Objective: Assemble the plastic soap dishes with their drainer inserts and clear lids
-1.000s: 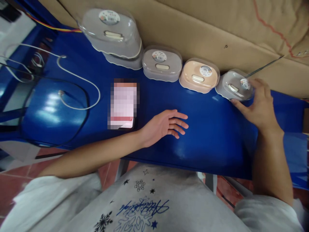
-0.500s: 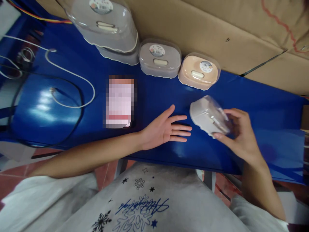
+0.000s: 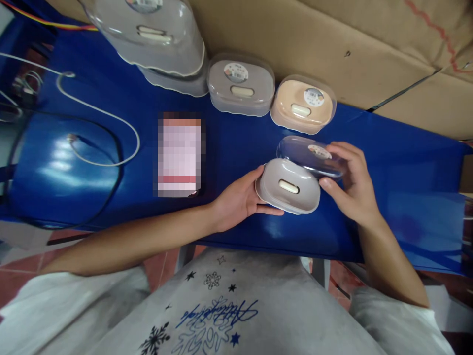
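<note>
My left hand (image 3: 242, 199) is closed around the left side of a light grey oval soap box (image 3: 275, 195), fingers beneath and thumb at its rim. The box's tray shows a pale oval slot in its middle. In my right hand (image 3: 353, 182) is the clear lid (image 3: 305, 154), which bears a round sticker. Thumb and fingers pinch the lid's right end. It is off the box and held tilted just behind and above it, overlapping the tray's far edge.
Along the back stand a peach soap box (image 3: 305, 108), a grey soap box (image 3: 242, 88) and stacked grey boxes (image 3: 158, 54), all lidded. A blurred-out phone-like rectangle (image 3: 179, 155) lies left of centre. Cables (image 3: 135, 125) curl across the blue table (image 3: 229, 143); cardboard (image 3: 295, 34) borders the back.
My left hand has gone from open and empty to holding the grey box. The lid has come off the box and is now in my right hand, which has moved slightly left and away.
</note>
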Demonstrator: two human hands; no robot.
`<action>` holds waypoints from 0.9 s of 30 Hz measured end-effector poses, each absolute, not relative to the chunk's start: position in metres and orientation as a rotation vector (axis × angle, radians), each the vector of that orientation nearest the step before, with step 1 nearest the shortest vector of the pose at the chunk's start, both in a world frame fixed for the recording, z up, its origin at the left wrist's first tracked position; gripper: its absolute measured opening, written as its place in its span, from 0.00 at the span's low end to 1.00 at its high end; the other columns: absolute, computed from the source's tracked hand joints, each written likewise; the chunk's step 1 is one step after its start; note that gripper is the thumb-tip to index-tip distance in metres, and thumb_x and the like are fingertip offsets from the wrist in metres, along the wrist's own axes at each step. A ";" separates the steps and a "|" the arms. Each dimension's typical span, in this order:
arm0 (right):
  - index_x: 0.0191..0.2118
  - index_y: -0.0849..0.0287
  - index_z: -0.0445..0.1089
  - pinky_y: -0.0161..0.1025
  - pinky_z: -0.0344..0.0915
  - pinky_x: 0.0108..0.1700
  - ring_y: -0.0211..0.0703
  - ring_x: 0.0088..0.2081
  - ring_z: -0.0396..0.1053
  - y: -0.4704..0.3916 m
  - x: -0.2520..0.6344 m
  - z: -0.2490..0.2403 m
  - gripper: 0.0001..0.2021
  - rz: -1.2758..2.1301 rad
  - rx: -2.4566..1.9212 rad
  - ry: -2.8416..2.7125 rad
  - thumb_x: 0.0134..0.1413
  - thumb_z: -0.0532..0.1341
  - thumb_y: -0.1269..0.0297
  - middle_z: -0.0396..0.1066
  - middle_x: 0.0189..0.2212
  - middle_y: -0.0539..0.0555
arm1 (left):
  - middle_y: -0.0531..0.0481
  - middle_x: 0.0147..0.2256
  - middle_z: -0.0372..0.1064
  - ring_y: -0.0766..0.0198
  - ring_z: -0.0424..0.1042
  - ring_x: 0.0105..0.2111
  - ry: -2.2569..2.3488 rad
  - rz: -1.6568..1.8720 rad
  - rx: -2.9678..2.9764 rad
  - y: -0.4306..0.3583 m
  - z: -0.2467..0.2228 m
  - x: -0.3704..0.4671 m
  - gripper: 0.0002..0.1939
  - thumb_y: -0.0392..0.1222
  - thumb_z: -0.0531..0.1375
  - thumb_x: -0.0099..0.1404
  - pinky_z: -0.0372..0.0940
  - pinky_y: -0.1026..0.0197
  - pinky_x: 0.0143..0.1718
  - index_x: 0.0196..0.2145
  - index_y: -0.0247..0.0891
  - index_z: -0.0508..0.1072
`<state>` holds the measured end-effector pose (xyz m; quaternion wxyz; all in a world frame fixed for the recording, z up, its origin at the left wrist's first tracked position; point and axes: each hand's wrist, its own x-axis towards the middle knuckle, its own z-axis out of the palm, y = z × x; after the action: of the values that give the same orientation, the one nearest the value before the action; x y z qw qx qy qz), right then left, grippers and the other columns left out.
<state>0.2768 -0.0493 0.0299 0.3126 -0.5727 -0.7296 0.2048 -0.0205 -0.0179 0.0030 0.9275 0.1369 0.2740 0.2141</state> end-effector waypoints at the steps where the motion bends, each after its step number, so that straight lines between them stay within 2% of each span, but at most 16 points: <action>1: 0.70 0.45 0.69 0.68 0.73 0.69 0.66 0.73 0.66 -0.045 0.279 0.027 0.31 0.519 -1.530 -1.924 0.66 0.70 0.45 0.68 0.69 0.61 | 0.37 0.64 0.78 0.41 0.81 0.60 0.578 0.423 0.292 -0.020 0.004 -0.020 0.27 0.57 0.52 0.85 0.80 0.38 0.55 0.70 0.40 0.72; 6: 0.69 0.47 0.69 0.73 0.65 0.75 0.68 0.74 0.64 -0.027 0.282 0.013 0.33 0.420 -1.561 -2.027 0.63 0.73 0.45 0.66 0.71 0.62 | 0.38 0.58 0.82 0.46 0.84 0.51 0.650 0.321 0.367 -0.026 0.006 -0.019 0.27 0.61 0.55 0.83 0.84 0.46 0.45 0.66 0.40 0.76; 8: 0.70 0.46 0.67 0.75 0.60 0.77 0.69 0.75 0.62 -0.024 0.280 0.006 0.34 0.392 -1.568 -2.066 0.64 0.72 0.44 0.65 0.72 0.62 | 0.38 0.57 0.82 0.47 0.84 0.50 0.653 0.315 0.375 -0.026 0.006 -0.020 0.28 0.62 0.57 0.82 0.84 0.46 0.45 0.65 0.40 0.76; 12: 0.72 0.45 0.65 0.75 0.59 0.78 0.69 0.77 0.60 -0.020 0.277 -0.005 0.35 0.399 -1.598 -2.094 0.66 0.71 0.43 0.62 0.75 0.62 | 0.39 0.56 0.82 0.47 0.84 0.49 0.650 0.321 0.359 -0.026 0.007 -0.020 0.27 0.62 0.57 0.82 0.84 0.45 0.45 0.63 0.40 0.77; 16: 0.76 0.43 0.63 0.76 0.54 0.80 0.71 0.81 0.53 -0.028 0.276 0.009 0.34 0.402 -1.582 -2.129 0.70 0.67 0.44 0.56 0.80 0.59 | 0.39 0.55 0.82 0.47 0.84 0.49 0.648 0.325 0.342 -0.024 0.009 -0.020 0.25 0.60 0.55 0.83 0.84 0.44 0.46 0.62 0.39 0.78; 19: 0.79 0.40 0.59 0.74 0.59 0.78 0.69 0.79 0.58 -0.044 0.270 0.033 0.33 0.484 -1.458 -2.190 0.75 0.63 0.44 0.59 0.79 0.58 | 0.38 0.56 0.81 0.47 0.84 0.49 0.634 0.354 0.332 -0.023 0.012 -0.020 0.24 0.57 0.54 0.84 0.84 0.43 0.46 0.62 0.38 0.77; 23: 0.83 0.42 0.50 0.70 0.68 0.74 0.71 0.76 0.64 -0.068 0.255 0.048 0.50 0.708 -1.252 -2.386 0.64 0.69 0.33 0.60 0.79 0.64 | 0.38 0.60 0.79 0.44 0.82 0.54 0.591 0.393 0.332 -0.023 0.015 -0.019 0.25 0.57 0.56 0.83 0.83 0.44 0.47 0.66 0.40 0.73; 25: 0.83 0.42 0.48 0.69 0.69 0.74 0.71 0.77 0.63 -0.075 0.248 0.045 0.51 0.723 -1.254 -2.396 0.64 0.72 0.37 0.58 0.79 0.64 | 0.39 0.60 0.79 0.45 0.81 0.56 0.566 0.411 0.357 -0.024 0.016 -0.019 0.26 0.59 0.58 0.82 0.82 0.45 0.50 0.67 0.42 0.72; 27: 0.83 0.40 0.49 0.68 0.69 0.74 0.69 0.78 0.62 -0.077 0.245 0.040 0.48 0.739 -1.257 -2.341 0.66 0.72 0.44 0.57 0.80 0.62 | 0.41 0.61 0.78 0.47 0.81 0.56 0.560 0.423 0.396 -0.023 0.016 -0.019 0.28 0.62 0.61 0.80 0.81 0.46 0.53 0.68 0.45 0.71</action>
<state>0.2445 -0.0774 0.0401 0.1908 -0.4474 -0.8332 0.2632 -0.0191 -0.0234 0.0163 0.9199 0.1928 0.2725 0.2059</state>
